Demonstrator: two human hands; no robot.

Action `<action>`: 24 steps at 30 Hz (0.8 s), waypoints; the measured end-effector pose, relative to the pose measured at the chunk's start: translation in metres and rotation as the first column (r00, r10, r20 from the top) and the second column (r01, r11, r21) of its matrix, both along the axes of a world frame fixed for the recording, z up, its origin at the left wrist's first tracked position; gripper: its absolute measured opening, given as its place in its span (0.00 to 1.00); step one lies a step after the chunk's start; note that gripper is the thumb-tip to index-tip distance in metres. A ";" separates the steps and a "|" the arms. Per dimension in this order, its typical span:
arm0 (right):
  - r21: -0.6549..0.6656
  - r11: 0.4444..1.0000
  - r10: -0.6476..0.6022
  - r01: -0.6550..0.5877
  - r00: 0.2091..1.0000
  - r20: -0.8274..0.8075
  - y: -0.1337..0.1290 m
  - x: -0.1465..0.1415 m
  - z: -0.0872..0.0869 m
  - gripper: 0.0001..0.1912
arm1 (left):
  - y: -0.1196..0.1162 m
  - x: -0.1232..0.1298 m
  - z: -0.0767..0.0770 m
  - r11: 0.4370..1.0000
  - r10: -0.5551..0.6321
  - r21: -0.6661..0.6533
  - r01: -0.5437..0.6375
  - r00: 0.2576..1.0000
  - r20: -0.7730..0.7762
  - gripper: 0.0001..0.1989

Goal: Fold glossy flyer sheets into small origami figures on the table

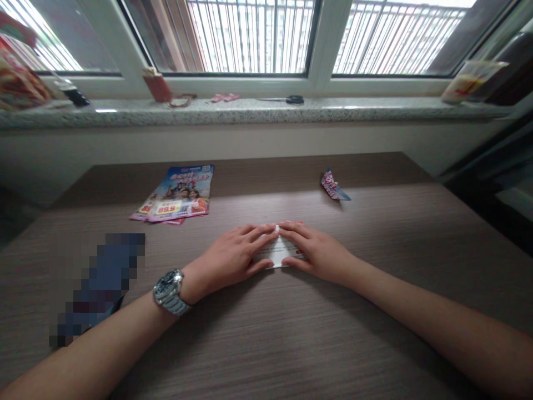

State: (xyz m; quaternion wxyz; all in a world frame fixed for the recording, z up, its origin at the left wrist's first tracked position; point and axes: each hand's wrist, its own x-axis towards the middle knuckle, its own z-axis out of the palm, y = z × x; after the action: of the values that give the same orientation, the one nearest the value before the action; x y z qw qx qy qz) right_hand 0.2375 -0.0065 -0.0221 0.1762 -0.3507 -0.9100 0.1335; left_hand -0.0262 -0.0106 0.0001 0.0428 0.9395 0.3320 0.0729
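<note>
A small sheet of printed white paper (278, 253) lies on the wooden table in front of me, with a bit of red at its far and right edges. My left hand (239, 250), with a metal watch (169, 289) on the wrist, rests on its left side, fingers stretched flat. Over the right side lies my right hand (316, 250), its fingers also extended. The fingertips of both hands come close together at the paper's far edge. Much of the paper is hidden under the hands.
A stack of colourful flyers (183, 194) lies at the back left. Farther right sits a folded paper piece (333, 186). A pixelated dark blue object (104, 278) is beside my left forearm. Scissors (293, 100) and a red packet (157, 86) are on the stone windowsill (250, 113).
</note>
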 end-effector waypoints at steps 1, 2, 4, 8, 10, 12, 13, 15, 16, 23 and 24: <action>0.001 1.000 -0.001 0.001 1.000 0.000 0.000 0.000 0.000 0.30 | 0.001 -0.002 0.000 1.000 -0.010 0.000 0.010 1.000 -0.007 0.31; 0.002 1.000 0.000 0.000 1.000 0.001 0.000 0.000 0.000 0.31 | 0.002 -0.004 -0.001 1.000 -0.021 -0.003 0.021 1.000 -0.014 0.32; 0.006 1.000 0.002 -0.002 1.000 0.007 0.000 0.000 0.001 0.31 | 0.004 -0.009 -0.001 0.999 -0.045 -0.016 0.045 0.998 -0.037 0.33; 0.016 1.000 0.005 -0.005 1.000 0.007 0.001 0.000 0.000 0.31 | 0.009 -0.016 -0.002 0.996 -0.079 -0.033 0.077 0.994 -0.080 0.36; 0.018 1.000 0.005 -0.005 1.000 0.001 0.001 0.000 -0.001 0.31 | 0.010 -0.017 -0.001 0.996 -0.084 -0.035 0.081 0.993 -0.081 0.37; 0.017 1.000 0.006 -0.006 1.000 -0.003 0.001 -0.001 -0.001 0.31 | 0.011 -0.017 -0.001 0.996 -0.080 -0.032 0.078 0.994 -0.074 0.37; 0.017 1.000 0.006 -0.006 1.000 -0.006 0.001 -0.001 -0.001 0.31 | 0.010 -0.017 0.000 0.997 -0.078 -0.030 0.076 0.995 -0.068 0.37; 0.017 1.000 0.004 -0.004 1.000 -0.019 0.001 -0.001 -0.002 0.31 | 0.010 -0.016 0.001 0.997 -0.076 -0.026 0.075 0.996 -0.051 0.37; 0.018 1.000 0.003 -0.003 1.000 -0.025 0.001 -0.001 -0.002 0.31 | 0.009 -0.016 0.002 0.997 -0.077 -0.027 0.076 0.996 -0.043 0.37; 0.058 0.998 0.017 -0.017 1.000 -0.006 0.002 0.001 0.002 0.29 | 0.006 -0.011 0.008 0.998 -0.054 -0.040 0.052 0.998 -0.040 0.35; 0.063 0.998 0.021 -0.021 1.000 -0.001 0.002 0.001 0.002 0.29 | 0.006 -0.010 0.009 0.998 -0.052 -0.040 0.051 0.998 -0.029 0.35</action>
State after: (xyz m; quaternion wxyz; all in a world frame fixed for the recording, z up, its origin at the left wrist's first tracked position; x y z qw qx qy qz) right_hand 0.2383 -0.0041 -0.0203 0.1863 -0.3355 -0.9172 0.1070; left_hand -0.0361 -0.0051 0.0090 0.0579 0.9478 0.3095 0.0510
